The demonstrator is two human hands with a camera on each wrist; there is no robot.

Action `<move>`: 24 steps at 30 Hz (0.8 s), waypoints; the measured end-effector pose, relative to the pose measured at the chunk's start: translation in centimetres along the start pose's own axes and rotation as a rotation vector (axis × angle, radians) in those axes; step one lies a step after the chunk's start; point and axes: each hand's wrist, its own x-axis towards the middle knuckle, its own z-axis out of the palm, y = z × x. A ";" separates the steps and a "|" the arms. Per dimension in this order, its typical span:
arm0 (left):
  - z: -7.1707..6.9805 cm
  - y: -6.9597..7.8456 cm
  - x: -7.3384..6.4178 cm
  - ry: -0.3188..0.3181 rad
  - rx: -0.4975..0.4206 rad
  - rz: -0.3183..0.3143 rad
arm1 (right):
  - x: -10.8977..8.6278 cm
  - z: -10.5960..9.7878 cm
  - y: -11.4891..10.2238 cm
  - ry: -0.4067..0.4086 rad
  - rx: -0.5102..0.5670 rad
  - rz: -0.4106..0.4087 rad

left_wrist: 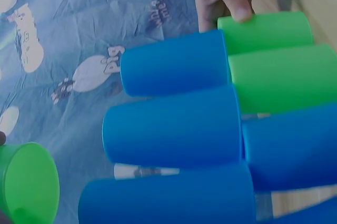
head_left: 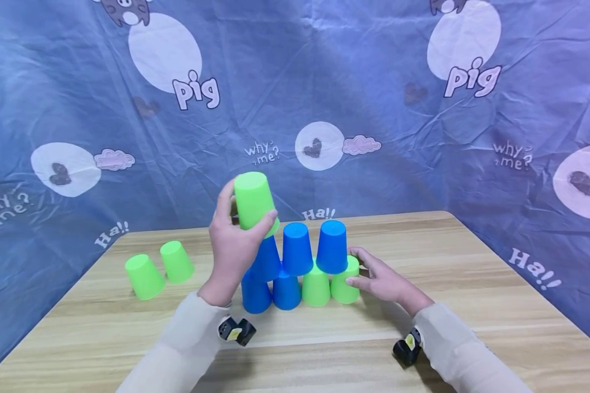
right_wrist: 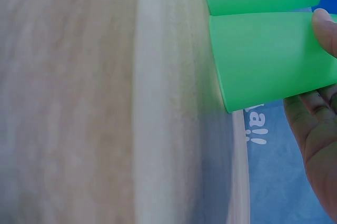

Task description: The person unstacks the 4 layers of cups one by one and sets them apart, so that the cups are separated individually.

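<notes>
A bright green tapered plastic cup (head_left: 253, 202), upside down, is held between the left hand's (head_left: 232, 240) curved fingers and thumb, above three inverted blue plastic cups (head_left: 297, 248). These rest on a lower row: two blue cups (head_left: 286, 290), a green cup (head_left: 316, 286) and an end green cup (head_left: 346, 286), which the right hand's (head_left: 385, 281) thumb and fingers span and grip. Two spare green cups (head_left: 145, 277) stand leftward on the wood-grain table (head_left: 324, 355). The blue printed cloth (head_left: 398, 191) behind reads "pig", "why me?" and "Ha!!".

This is a curtained-off place, its room type hidden: a blue, cartoon-printed fabric curtain (head_left: 285, 65) surrounds the far and side edges of a pale wood-grain tabletop (head_left: 319, 355).
</notes>
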 end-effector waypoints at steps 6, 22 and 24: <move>-2.2 -0.7 0.3 0.109 0.007 0.016 | 0.0 0.1 -0.1 -0.004 -0.011 -0.002; -6.2 -3.9 0.0 0.247 0.166 -0.157 | -0.1 -0.1 -0.2 0.000 -0.031 0.002; -6.4 -4.6 -0.1 0.240 0.178 -0.165 | -0.1 -0.1 -0.2 0.001 -0.030 0.005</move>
